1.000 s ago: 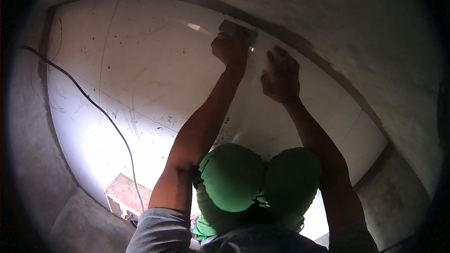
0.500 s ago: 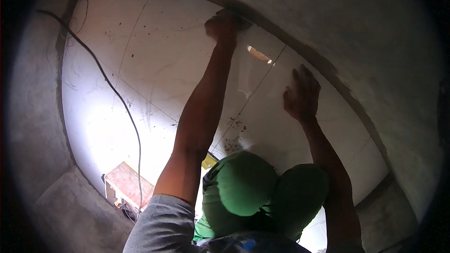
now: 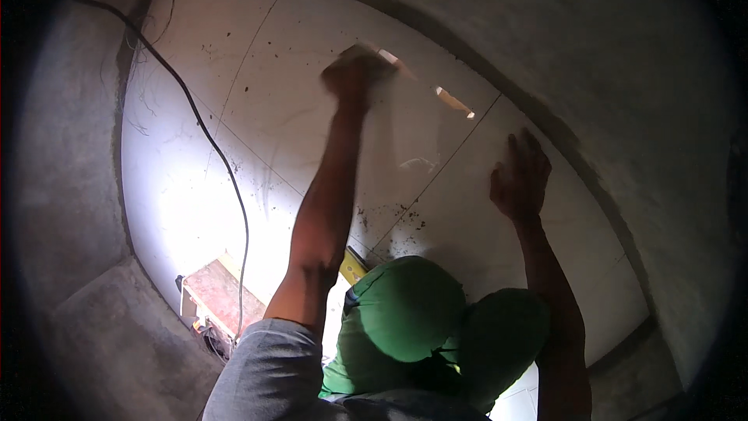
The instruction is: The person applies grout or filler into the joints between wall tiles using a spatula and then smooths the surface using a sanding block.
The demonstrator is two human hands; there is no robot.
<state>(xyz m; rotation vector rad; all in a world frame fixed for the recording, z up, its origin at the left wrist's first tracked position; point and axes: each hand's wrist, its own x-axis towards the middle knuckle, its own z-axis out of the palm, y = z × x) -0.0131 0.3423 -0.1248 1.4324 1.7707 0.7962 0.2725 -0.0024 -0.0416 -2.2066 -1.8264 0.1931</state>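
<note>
One flat dark tool (image 3: 380, 70) sits in the left grip (image 3: 351, 74), closed round it, over the pale tiled floor (image 3: 257, 129), short of the dark strip (image 3: 436, 33) edging the wall (image 3: 592, 47). The right grip (image 3: 522, 181) holds nothing that shows, fingers parted, palm toward the tiles near that strip. Between them lies open tile, crossed by a dark seam (image 3: 436, 174); leftward, clear floor runs to a black cable (image 3: 204, 129). Grit (image 3: 407, 217) is scattered before the green-clad knees (image 3: 413, 308). A reddish-topped box (image 3: 216, 292) stands at lower left. Blur smears the tool and left fingers, so whether it touches the tile cannot be told. Arm and knee partly hide a yellow object (image 3: 352, 269); glare washes out tiles near the box.
</note>
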